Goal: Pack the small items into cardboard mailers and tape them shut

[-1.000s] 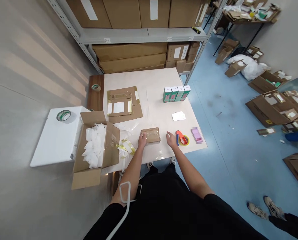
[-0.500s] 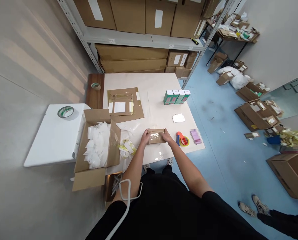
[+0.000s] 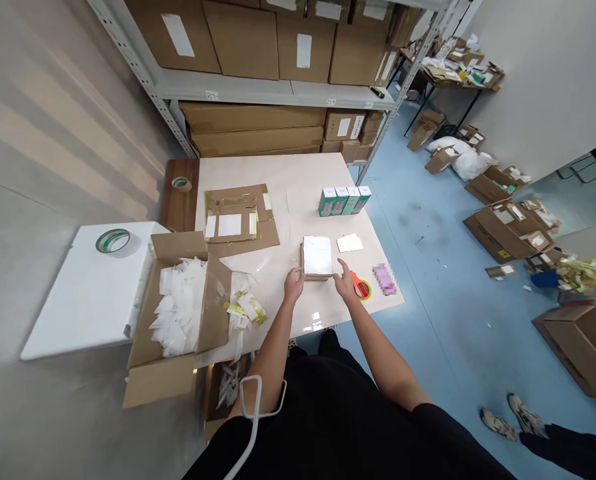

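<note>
A small cardboard box (image 3: 305, 275) lies on the table with a white label (image 3: 318, 255) covering most of its top. At its near left corner is my left hand (image 3: 293, 285), fingers curled in and gripping the edge. My right hand (image 3: 345, 283) is at the near right corner, thumb close to the box and index finger stretched away from it, open. Partly under my right hand lies an orange-red tape dispenser (image 3: 361, 287) with yellow tape. White label sheets (image 3: 349, 243) rest just beyond.
An open carton (image 3: 215, 313) full of white packets stands at left, beside crumpled yellow-and-white scraps (image 3: 248, 308). Flattened cardboard (image 3: 268, 233) and green-and-pink boxes (image 3: 345, 201) lie farther back. A loaded shelf (image 3: 268, 91) borders the far side. Another person's shoes (image 3: 513, 417) show at right.
The small box has gone from its clear-taped face showing to its white-labelled face showing, and sits slightly farther back. My right hand has opened and moved off its side. The view has shifted.
</note>
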Demonstrator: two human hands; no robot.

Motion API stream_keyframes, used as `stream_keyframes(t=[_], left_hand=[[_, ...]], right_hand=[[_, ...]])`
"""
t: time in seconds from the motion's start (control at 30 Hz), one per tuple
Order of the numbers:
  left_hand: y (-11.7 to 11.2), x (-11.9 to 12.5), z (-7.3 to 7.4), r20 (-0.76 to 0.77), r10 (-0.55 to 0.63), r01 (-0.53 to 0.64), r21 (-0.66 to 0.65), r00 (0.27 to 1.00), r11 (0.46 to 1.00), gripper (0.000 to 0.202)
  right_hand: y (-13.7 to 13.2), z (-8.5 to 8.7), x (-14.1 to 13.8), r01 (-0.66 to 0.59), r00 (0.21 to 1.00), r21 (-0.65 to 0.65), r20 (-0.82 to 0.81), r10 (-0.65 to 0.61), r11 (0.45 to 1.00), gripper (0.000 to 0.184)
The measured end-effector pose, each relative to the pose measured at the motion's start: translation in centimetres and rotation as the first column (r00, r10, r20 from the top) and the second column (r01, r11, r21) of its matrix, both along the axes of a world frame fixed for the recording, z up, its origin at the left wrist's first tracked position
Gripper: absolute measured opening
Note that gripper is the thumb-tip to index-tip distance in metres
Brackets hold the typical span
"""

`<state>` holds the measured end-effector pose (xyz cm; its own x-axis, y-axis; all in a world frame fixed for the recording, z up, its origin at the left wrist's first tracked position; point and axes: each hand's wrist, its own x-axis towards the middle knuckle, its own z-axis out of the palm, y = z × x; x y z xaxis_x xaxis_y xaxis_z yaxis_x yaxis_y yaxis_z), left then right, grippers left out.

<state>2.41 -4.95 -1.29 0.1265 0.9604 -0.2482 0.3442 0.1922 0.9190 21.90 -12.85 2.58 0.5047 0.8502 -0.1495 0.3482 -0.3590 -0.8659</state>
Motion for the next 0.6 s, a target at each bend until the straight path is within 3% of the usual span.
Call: stream_keyframes(t=[0.17,0.3,0.4,0.5,0.6], left_hand=[[1.1,1.9,-0.3,-0.093,-0.029,0.025,-0.050,0.995,0.998,0.030],[1.8,5.0,-0.2,-0.151,-0.070,0.064,-0.041,0.986,0.997,0.035],[2.6,7.8,-0.2,-0.216,-0.154,0.156,-0.006,0.964,0.988,0.040],[3.9,10.0,-0.7,-0.422,-0.198,0.224,0.012,0.885,0.975,0.053],[4.9,11.1,-1.5,-0.623,-0.230,0.211,-0.107,0.747,0.972,0.080]], right_hand=[[1.9,0.6,4.1,0.035,0.995,0.041,-0.100,-0.031,0.999,0.073],[3.7,-0.6,8.4,0.049,0.992,-0.007,-0.114,-0.049,0.999,0.073],[5.7,-2.2,12.4,0.056,0.994,-0.099,-0.091,-0.065,0.994,0.069],[8.2,-4.0,16.8,0.050,0.996,-0.186,-0.060,-0.062,0.981,0.065],[11.0,-6.0,20.8,0.022,0.998,-0.267,-0.042,-0.035,0.963,0.062]])
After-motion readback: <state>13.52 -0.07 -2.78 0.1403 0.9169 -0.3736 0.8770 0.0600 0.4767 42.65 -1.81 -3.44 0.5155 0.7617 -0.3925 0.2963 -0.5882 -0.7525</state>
